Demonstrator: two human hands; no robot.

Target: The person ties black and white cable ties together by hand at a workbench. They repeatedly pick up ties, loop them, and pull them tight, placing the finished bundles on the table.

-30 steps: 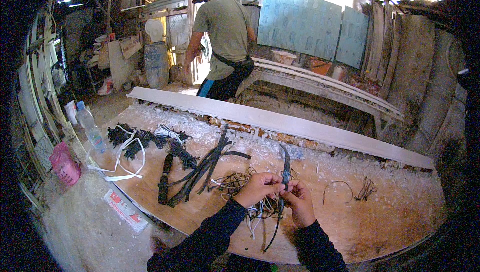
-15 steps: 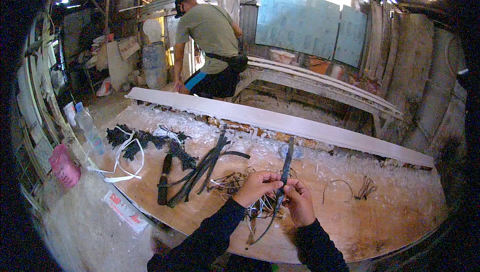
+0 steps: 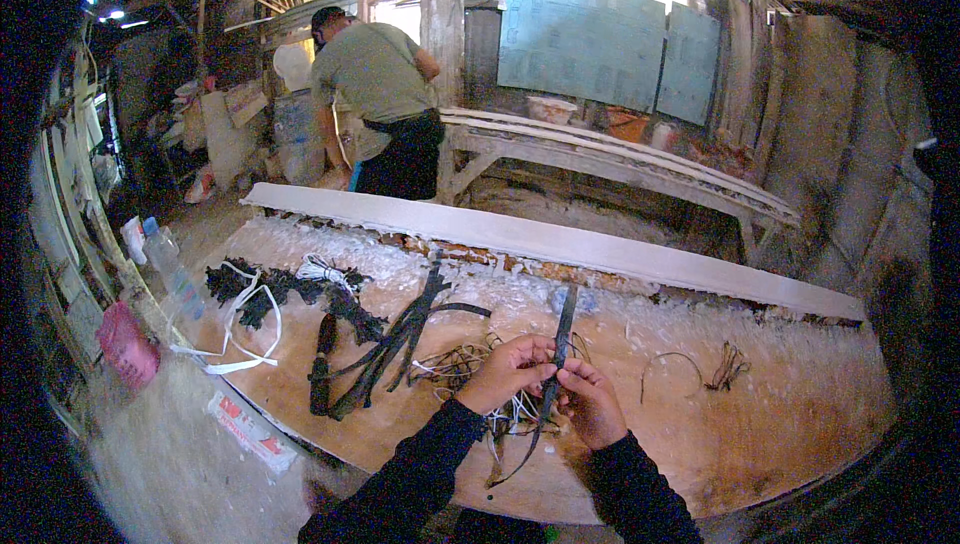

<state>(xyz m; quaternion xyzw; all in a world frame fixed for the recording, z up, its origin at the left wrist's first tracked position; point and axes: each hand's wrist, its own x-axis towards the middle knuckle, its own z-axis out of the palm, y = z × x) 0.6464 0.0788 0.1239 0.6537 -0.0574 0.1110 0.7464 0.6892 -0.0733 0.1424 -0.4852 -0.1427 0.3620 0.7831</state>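
Between my two hands stands a dark, flat strip [image 3: 566,319], its upper end pointing away and its thin tail curling down toward the table's near edge. My left hand [image 3: 510,374] pinches it from the left, thumb and forefinger closed on it. From the other side my right hand [image 3: 592,404] grips it just below, fingertips almost touching the left ones. Behind and under the hands lies a tangle of thin brown and white cords [image 3: 455,364]. More dark strips [image 3: 405,344] lie in a loose bundle to the left, beside a dark rod-like piece [image 3: 322,364].
A long pale board [image 3: 560,244] runs along the wooden table's [image 3: 760,424] far side. Frayed black strands [image 3: 270,289] and a white strap [image 3: 235,329] lie at left. A clear bottle [image 3: 172,269] and pink bag [image 3: 128,344] stand beyond the edge. A person [image 3: 375,94] bends over behind.
My hands keep their pinch on the strip, which has shifted only slightly. The person behind has bent lower and moved left in the view, which itself has turned a little.
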